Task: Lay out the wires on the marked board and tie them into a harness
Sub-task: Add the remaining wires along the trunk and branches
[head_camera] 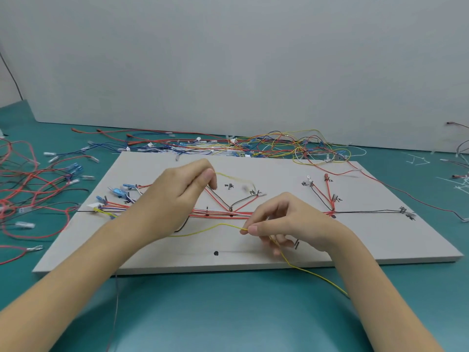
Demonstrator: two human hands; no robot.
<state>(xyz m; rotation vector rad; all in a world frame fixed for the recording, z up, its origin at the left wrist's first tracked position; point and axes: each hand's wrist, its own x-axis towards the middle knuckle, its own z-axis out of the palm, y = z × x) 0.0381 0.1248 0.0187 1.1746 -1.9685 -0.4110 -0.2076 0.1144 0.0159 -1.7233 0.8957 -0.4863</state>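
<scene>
A pale marked board [162,255] lies on the green table, with black ink marks and labels. Red, black, blue and white wires [220,213] run along its middle and fan out to connectors at the left and to branches at the right. My left hand [177,196] is raised over the board's centre and pinches one end of a yellow wire [203,231] near its top. My right hand [281,222] pinches the same yellow wire lower down, between thumb and forefinger. The wire's free end trails off the board's front edge to the right.
A tangle of loose wires [279,146] lies behind the board along the grey wall. More red and black wires with connectors [33,189] spread at the left. Cut white cable ties [456,184] lie at the right. Open green table lies in front of the board.
</scene>
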